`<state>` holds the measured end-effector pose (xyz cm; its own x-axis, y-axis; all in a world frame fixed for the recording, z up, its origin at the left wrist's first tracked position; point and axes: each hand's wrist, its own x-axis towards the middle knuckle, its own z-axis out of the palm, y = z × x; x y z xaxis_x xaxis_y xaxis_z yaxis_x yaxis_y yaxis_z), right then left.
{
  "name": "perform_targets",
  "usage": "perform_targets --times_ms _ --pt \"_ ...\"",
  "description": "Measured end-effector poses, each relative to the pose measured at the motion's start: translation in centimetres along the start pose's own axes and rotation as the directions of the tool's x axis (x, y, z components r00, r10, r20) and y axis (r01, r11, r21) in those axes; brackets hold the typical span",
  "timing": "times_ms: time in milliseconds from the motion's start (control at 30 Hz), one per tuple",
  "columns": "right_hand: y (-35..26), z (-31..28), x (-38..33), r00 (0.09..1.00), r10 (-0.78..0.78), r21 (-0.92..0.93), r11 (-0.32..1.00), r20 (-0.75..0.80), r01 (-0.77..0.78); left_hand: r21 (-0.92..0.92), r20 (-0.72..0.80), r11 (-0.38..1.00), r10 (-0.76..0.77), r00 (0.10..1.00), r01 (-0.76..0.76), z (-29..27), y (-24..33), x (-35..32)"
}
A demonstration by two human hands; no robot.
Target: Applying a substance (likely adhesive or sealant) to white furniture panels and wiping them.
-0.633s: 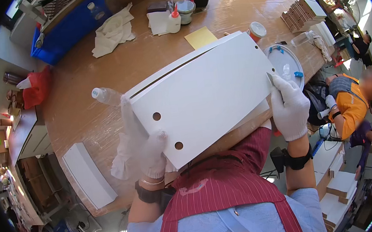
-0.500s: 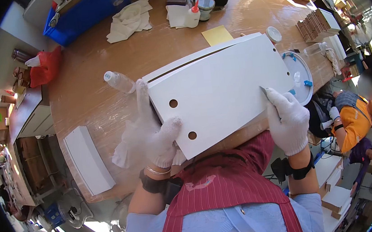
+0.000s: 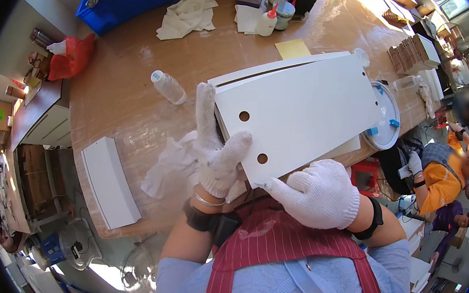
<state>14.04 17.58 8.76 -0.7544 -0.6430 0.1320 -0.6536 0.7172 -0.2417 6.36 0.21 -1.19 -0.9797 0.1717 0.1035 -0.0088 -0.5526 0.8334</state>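
A white panel point(image 3: 305, 110) with two round holes at its left end lies tilted over another white board point(image 3: 283, 67), whose far edge shows beneath it. My left hand point(image 3: 220, 148), in a white knit glove, grips the panel's left end. Its thumb rests on top by the holes, one finger stretches along the edge. My gloved right hand point(image 3: 319, 195) is closed at the near left corner, index fingertip against the edge. A small grey, blade-like tip point(image 3: 261, 185) barely shows at that fingertip; the rest is hidden. A white cloth point(image 3: 171, 167) lies beside my left hand.
A clear bottle point(image 3: 169, 88) stands beyond my left hand. On the left lies a curved white piece point(image 3: 111, 182). A round white lid point(image 3: 387, 130) with blue bits is at right. Glue bottle point(image 3: 266, 24), blue bin point(image 3: 134, 5) and rag point(image 3: 189, 15) sit far back. A co-worker point(image 3: 448, 164) is at right.
My right hand has moved from the panel's right part to its near left corner. My left hand keeps its hold on the left end. The whole view has shifted slightly.
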Motion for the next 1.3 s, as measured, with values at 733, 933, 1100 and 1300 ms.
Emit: perform_targets --times_ms 733,933,1100,1300 --pt "18.1 0.3 -14.0 0.118 0.815 0.279 0.325 -0.568 -0.904 0.246 -0.045 0.966 0.094 0.995 -0.080 1.2 0.3 0.2" --pt "19.0 12.2 -21.2 -0.079 0.982 0.383 -0.008 -0.169 -0.924 0.417 -0.008 0.902 0.124 0.992 -0.110 2.5 1.7 1.2" --pt "18.5 17.4 -20.9 -0.030 1.000 0.327 -0.028 -0.001 -0.944 0.585 -0.005 0.810 0.054 0.998 -0.041 3.4 2.7 2.3" --pt "21.3 14.9 -23.2 -0.110 0.872 0.210 -0.008 -0.477 -0.978 0.565 0.037 0.824 0.039 0.999 -0.053 3.2 1.9 2.7"
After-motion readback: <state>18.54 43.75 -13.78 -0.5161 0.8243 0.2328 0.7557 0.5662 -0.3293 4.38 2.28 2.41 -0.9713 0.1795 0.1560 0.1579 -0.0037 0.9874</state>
